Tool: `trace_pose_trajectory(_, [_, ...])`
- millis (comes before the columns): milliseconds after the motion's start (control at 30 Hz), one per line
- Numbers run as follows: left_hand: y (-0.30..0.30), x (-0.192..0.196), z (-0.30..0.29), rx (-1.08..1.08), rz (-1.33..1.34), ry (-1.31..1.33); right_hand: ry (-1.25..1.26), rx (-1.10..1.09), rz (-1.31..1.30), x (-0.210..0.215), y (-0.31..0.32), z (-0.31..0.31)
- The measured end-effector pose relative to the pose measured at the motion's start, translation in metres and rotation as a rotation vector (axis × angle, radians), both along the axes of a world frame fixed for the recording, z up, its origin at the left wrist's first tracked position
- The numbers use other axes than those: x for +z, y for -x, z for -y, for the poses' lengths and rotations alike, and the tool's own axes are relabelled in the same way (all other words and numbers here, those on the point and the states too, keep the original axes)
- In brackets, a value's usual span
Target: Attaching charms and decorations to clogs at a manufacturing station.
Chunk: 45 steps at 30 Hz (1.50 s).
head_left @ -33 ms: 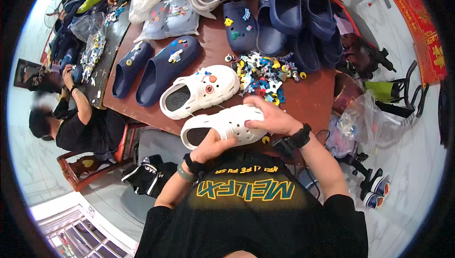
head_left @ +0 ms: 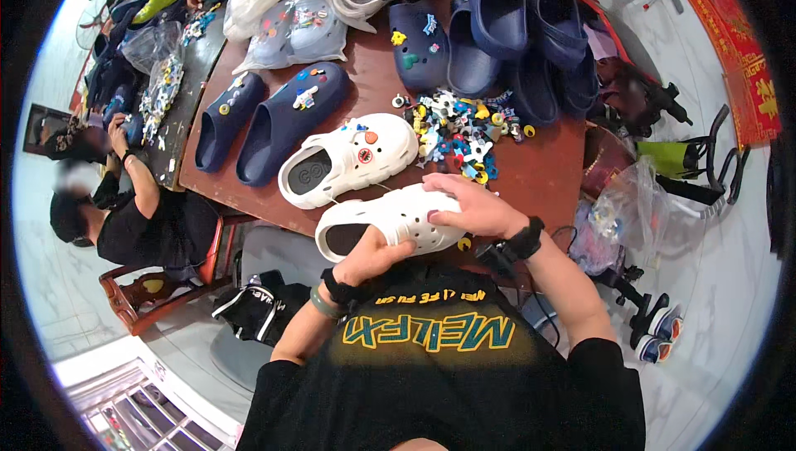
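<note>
A white clog with open holes lies tilted at the table's near edge, between my hands. My left hand grips it at the near side, thumb on the upper and fingers hidden inside the opening. Over its toe, my right hand is wrapped with the thumb on the holes; what lies under the fingertips is hidden. Just beyond sits the matching white clog, with several coloured charms on its upper. A heap of small loose charms spreads to the right of it.
Navy clogs with charms stand at the left of the brown table. More navy clogs are piled at the far right, beside bagged clogs. Another person sits at the left table.
</note>
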<state>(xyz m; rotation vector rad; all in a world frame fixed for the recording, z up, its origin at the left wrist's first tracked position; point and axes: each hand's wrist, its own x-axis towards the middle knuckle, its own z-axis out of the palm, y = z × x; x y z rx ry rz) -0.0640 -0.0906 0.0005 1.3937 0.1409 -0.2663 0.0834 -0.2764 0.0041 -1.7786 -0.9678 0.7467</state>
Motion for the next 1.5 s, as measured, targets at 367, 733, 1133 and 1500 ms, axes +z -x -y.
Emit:
trace_pose_trajectory(367, [-0.025, 0.0, -0.013, 0.018, -0.123, -0.021, 0.05, -0.209, 0.09, -0.01, 0.007, -0.018])
trace_pose_trajectory(733, [-0.05, 0.016, -0.008, 0.167, -0.194, 0.018, -0.359, -0.035, 0.699, 0.251, 0.064, 0.044])
trace_pose_trajectory(1133, [-0.05, 0.008, -0.015, 0.197, -0.121, 0.042, 0.209, -0.211, 0.101, 0.339, 0.12, 0.063])
trace_pose_trajectory(1500, [-0.048, 0.019, -0.006, 0.188, -0.145, 0.031, -0.9, 0.088, -0.547, 0.308, 0.098, 0.072])
